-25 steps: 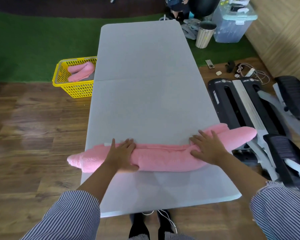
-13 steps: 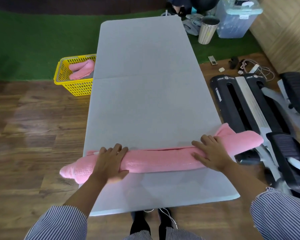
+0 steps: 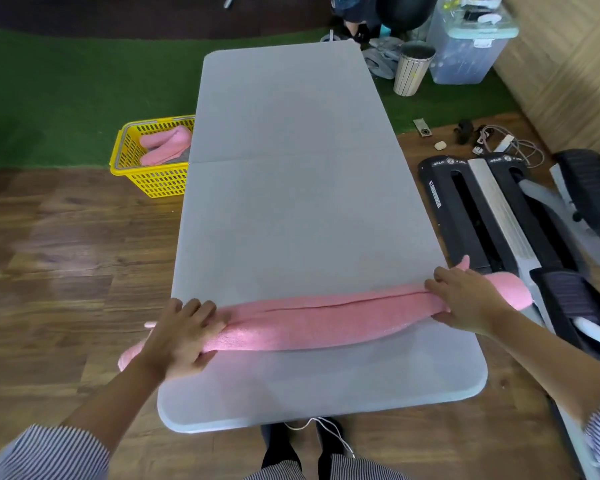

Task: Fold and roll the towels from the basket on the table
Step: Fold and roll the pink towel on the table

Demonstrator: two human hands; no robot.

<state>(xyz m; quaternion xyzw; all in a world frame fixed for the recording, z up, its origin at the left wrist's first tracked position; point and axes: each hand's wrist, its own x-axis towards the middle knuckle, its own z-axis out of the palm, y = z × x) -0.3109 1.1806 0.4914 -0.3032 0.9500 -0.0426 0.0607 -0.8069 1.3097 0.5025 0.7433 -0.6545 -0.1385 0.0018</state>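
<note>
A long pink towel roll [image 3: 312,322] lies across the near part of the grey table [image 3: 291,202], its ends overhanging both side edges. My left hand [image 3: 182,336] grips the roll near its left end, thumb under the near side and fingers over the top. My right hand [image 3: 465,299] holds it near the right end the same way. A yellow basket [image 3: 146,174] stands on the floor left of the table with another pink towel [image 3: 165,147] inside.
Black exercise equipment [image 3: 482,209] lies on the floor close to the table's right side. A bin [image 3: 413,69] and a plastic storage box [image 3: 468,39] stand beyond the far right corner. Cables and small items lie on the right floor.
Both hands went from lying flat on the roll to curling round it. The roll has shifted slightly to the left, and its left end now hangs lower over the edge.
</note>
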